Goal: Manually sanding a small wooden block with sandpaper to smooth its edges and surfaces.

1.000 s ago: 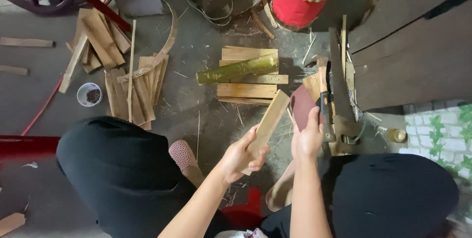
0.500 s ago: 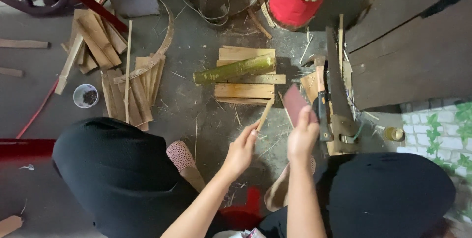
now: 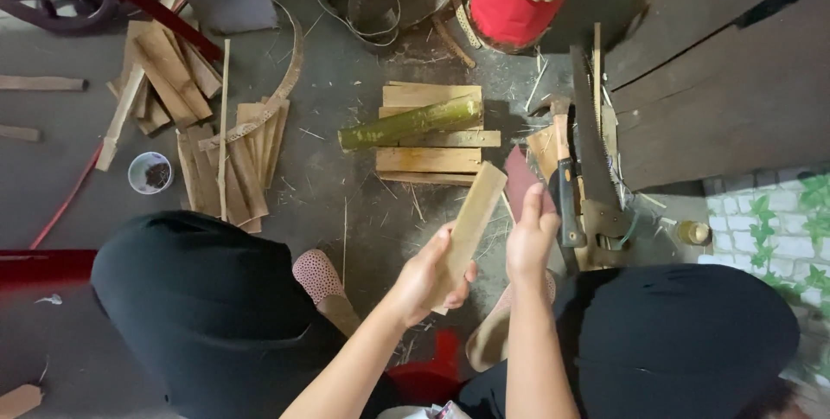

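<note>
My left hand [image 3: 425, 277] grips the lower end of a flat bamboo slat [image 3: 471, 221], which points up and to the right with its broad face toward the camera. Beside it, my right hand [image 3: 531, 239] holds a reddish-brown sheet of sandpaper [image 3: 522, 180] upright, just right of the slat's top end. Both hands hover above the concrete floor between my black-clad knees.
A green bamboo section [image 3: 410, 123] lies on stacked wooden boards [image 3: 430, 159]. A hand saw [image 3: 590, 152] and a black-handled knife [image 3: 565, 194] lie to the right. Bamboo strips [image 3: 226, 164] and a small cup [image 3: 150, 172] sit left; a red drum [image 3: 512, 2] stands at the top.
The slat has turned in my left hand from edge-on back to broad face up. My right hand with the sandpaper stays close beside it.
</note>
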